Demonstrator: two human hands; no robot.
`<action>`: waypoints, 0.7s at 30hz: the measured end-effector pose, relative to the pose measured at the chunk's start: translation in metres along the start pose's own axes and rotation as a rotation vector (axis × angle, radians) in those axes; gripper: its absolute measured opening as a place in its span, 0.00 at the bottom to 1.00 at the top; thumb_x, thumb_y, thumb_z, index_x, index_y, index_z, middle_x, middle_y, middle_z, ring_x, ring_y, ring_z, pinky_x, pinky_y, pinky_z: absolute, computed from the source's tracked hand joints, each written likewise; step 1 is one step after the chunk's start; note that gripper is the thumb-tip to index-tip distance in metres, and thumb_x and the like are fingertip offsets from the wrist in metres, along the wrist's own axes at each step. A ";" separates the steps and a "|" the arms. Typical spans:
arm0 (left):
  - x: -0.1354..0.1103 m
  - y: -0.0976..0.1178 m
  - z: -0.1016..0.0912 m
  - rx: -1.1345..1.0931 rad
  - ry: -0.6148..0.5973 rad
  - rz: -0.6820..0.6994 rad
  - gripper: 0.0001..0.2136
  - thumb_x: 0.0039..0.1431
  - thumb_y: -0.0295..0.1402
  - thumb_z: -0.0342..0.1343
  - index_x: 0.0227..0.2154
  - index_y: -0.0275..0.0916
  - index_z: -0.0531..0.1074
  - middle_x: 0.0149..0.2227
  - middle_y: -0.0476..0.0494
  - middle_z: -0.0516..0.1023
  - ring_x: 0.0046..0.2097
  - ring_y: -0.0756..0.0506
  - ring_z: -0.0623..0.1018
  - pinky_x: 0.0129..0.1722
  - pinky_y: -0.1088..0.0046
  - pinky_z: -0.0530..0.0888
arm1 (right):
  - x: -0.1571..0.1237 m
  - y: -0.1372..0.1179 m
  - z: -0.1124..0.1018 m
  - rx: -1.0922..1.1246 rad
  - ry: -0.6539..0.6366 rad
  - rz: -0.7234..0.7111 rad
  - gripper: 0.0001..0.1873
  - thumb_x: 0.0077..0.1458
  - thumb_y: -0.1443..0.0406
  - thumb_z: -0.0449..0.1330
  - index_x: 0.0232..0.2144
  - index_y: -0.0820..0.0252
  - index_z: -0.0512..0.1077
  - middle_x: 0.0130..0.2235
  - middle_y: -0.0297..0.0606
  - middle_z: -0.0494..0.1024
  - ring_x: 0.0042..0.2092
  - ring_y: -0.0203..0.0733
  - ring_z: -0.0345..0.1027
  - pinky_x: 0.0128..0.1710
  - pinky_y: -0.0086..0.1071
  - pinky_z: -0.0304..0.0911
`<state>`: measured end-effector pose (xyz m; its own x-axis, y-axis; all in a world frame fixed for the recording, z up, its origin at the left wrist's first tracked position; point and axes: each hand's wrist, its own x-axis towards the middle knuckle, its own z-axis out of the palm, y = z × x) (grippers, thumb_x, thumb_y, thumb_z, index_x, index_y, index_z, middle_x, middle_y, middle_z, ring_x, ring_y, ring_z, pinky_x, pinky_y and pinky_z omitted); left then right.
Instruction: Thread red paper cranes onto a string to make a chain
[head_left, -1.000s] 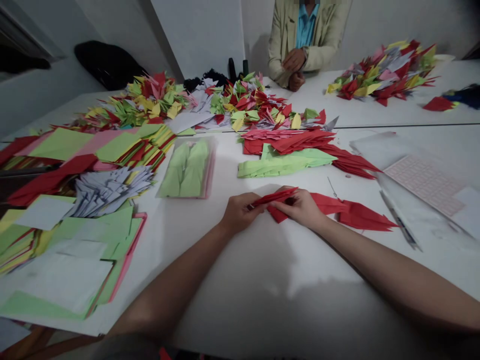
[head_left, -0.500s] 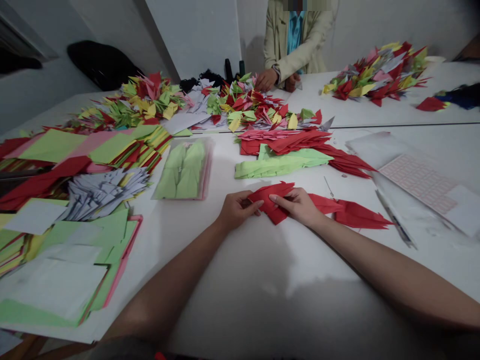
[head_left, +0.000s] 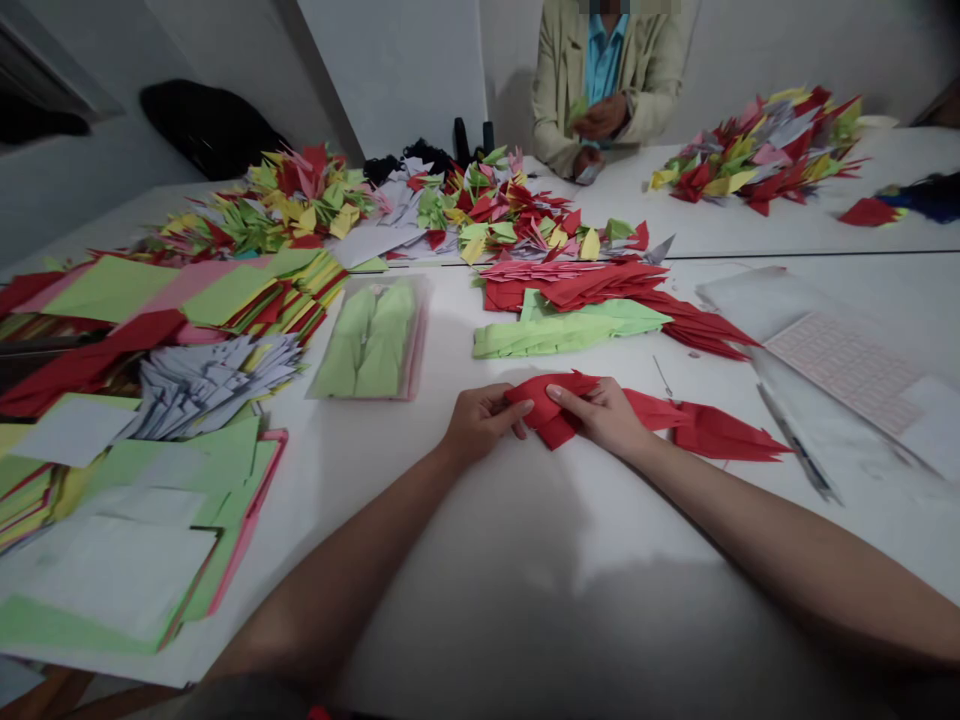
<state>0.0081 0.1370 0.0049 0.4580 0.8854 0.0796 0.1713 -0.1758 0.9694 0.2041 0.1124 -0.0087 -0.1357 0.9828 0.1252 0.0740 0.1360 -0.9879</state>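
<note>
Between my two hands is a piece of folded red paper (head_left: 553,428), just over the white table. My left hand (head_left: 484,420) pinches its left edge, thumb on top. From the right, my right hand (head_left: 604,412) grips it with the thumb pressed on its upper face; the other fingers are mostly hidden beneath. More folded red paper pieces (head_left: 724,432) lie overlapped just right of my right hand. Beyond my hands rest a row of folded green paper pieces (head_left: 570,330) and a stack of red ones (head_left: 600,285).
A clear packet of green folded paper (head_left: 373,340) lies left of my hands. Coloured paper sheets (head_left: 225,470) are stacked further left. Heaps of folded paper (head_left: 510,210) line the back. A pen (head_left: 799,445) and plastic sheet lie right. A person (head_left: 611,90) works opposite.
The red paper between my hands has bent and turned slightly, its top flattening. The person opposite has drawn a hand back from the heap and now holds a green piece.
</note>
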 end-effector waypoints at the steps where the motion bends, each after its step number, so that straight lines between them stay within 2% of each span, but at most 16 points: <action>1: 0.000 0.000 0.000 0.015 0.011 0.011 0.14 0.59 0.41 0.58 0.23 0.35 0.73 0.18 0.50 0.74 0.21 0.53 0.71 0.21 0.79 0.67 | 0.000 0.001 0.000 0.021 0.001 0.005 0.21 0.55 0.48 0.59 0.28 0.59 0.77 0.26 0.35 0.77 0.32 0.44 0.71 0.32 0.37 0.69; 4: -0.001 -0.001 0.001 0.174 0.093 0.118 0.14 0.59 0.41 0.57 0.23 0.36 0.72 0.18 0.51 0.72 0.22 0.53 0.69 0.22 0.78 0.66 | 0.001 0.001 0.000 0.041 0.016 -0.013 0.17 0.54 0.51 0.62 0.30 0.59 0.76 0.30 0.37 0.79 0.34 0.43 0.72 0.35 0.36 0.69; 7: -0.001 -0.004 0.001 0.450 0.242 0.371 0.10 0.58 0.38 0.59 0.26 0.38 0.75 0.23 0.49 0.76 0.25 0.51 0.70 0.26 0.74 0.68 | 0.002 -0.001 -0.001 -0.040 0.072 -0.103 0.13 0.52 0.55 0.65 0.31 0.59 0.75 0.33 0.38 0.78 0.35 0.43 0.72 0.37 0.36 0.68; 9: -0.001 -0.005 -0.001 0.596 0.308 0.538 0.06 0.58 0.35 0.59 0.29 0.39 0.76 0.27 0.47 0.79 0.29 0.49 0.73 0.33 0.71 0.71 | 0.002 -0.002 -0.002 -0.142 0.172 -0.231 0.13 0.51 0.57 0.66 0.36 0.57 0.74 0.37 0.39 0.78 0.40 0.44 0.71 0.42 0.38 0.68; 11: -0.001 -0.005 -0.004 0.697 0.329 0.625 0.03 0.59 0.31 0.58 0.33 0.40 0.76 0.30 0.46 0.80 0.33 0.47 0.76 0.38 0.69 0.72 | 0.002 -0.004 -0.004 -0.275 0.292 -0.402 0.21 0.49 0.58 0.68 0.45 0.55 0.71 0.44 0.42 0.75 0.48 0.48 0.69 0.48 0.43 0.66; 13: -0.002 -0.006 -0.006 0.775 0.332 0.647 0.04 0.59 0.30 0.57 0.35 0.40 0.76 0.33 0.46 0.81 0.34 0.47 0.77 0.37 0.68 0.72 | 0.002 -0.004 -0.006 -0.420 0.350 -0.546 0.28 0.48 0.58 0.69 0.51 0.52 0.69 0.49 0.44 0.73 0.53 0.52 0.66 0.52 0.47 0.63; 14: -0.002 -0.007 -0.007 0.807 0.322 0.647 0.04 0.59 0.29 0.57 0.36 0.40 0.76 0.33 0.46 0.82 0.34 0.47 0.77 0.37 0.69 0.72 | 0.001 -0.004 -0.008 -0.488 0.349 -0.596 0.27 0.49 0.59 0.68 0.51 0.51 0.69 0.50 0.44 0.73 0.53 0.52 0.65 0.53 0.49 0.62; 18: -0.006 -0.010 -0.005 0.824 0.276 0.633 0.07 0.61 0.28 0.55 0.40 0.41 0.76 0.37 0.46 0.82 0.35 0.48 0.79 0.37 0.72 0.74 | -0.001 -0.001 -0.011 -0.643 0.255 -0.687 0.11 0.56 0.64 0.63 0.43 0.47 0.75 0.45 0.38 0.77 0.48 0.48 0.70 0.50 0.47 0.62; 21: -0.008 -0.012 -0.002 0.705 0.263 0.626 0.11 0.61 0.26 0.53 0.45 0.40 0.74 0.40 0.46 0.82 0.36 0.50 0.81 0.35 0.77 0.77 | -0.001 0.002 -0.013 -0.666 0.221 -0.728 0.09 0.57 0.66 0.62 0.39 0.47 0.76 0.41 0.34 0.80 0.45 0.45 0.72 0.50 0.46 0.62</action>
<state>0.0004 0.1334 -0.0066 0.4495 0.5968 0.6646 0.4845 -0.7880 0.3800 0.2167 0.1135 -0.0098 -0.1867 0.6247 0.7582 0.5913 0.6878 -0.4212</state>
